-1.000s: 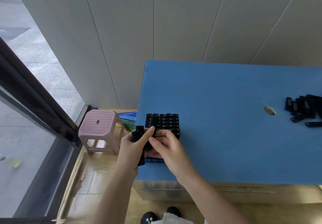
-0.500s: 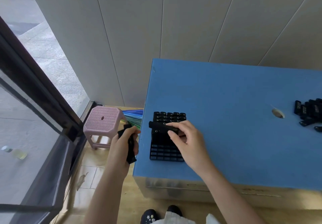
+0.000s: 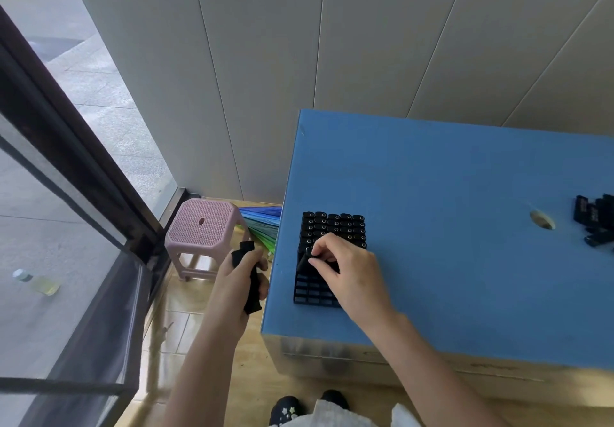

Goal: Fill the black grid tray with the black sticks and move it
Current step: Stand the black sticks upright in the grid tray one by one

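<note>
Black sticks fill the far rows of the tray, which sits at the near left corner of the blue table; the near rows look empty. The right hand pinches one stick over the middle rows, apparently seating it. The left hand, off the table edge, is clenched on spare sticks. More lie in a pile at far right. Filling seems over half done; moving remains.

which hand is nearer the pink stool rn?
Left. The left hand hangs off the table's left edge, holding black sticks, just right of the pink stool. The right hand is over the grid tray, farther right.
</note>
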Motion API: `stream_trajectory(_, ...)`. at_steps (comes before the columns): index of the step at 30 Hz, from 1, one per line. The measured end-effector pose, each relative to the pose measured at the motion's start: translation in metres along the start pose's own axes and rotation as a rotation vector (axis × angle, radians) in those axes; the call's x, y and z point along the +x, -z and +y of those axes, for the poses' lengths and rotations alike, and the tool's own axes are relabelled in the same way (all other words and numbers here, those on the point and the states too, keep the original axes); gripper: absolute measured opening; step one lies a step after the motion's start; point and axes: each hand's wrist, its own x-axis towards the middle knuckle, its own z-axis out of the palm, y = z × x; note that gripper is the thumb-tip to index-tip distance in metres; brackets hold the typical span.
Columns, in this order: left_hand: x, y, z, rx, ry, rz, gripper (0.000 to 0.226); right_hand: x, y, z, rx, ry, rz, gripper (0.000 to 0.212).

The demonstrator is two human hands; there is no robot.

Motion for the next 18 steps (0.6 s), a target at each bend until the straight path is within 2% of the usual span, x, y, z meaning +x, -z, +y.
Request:
stream_trajectory(3,0.001,0.001,-0.001,0.005,0.003,-0.016,0.009,-0.001,-0.003,0.002,-0.056,0.038,-0.013,0.02)
stream_trajectory(11,-0.004,-0.007,0.003,-0.02,0.014,-0.022,0.018,0.003,-0.004,0.0,-0.19,0.118,-0.032,0.011)
stream_trajectory(15,-0.007,-0.011,0.007,-0.059,-0.004,-0.063,0.024,-0.002,-0.007,-0.004,-0.23,0.089,-0.027,0.015)
stream_trajectory(18,-0.008,-0.012,0.008,-0.081,-0.036,-0.121,0.025,-0.01,-0.005,-0.012,-0.115,0.0,-0.004,0.016)
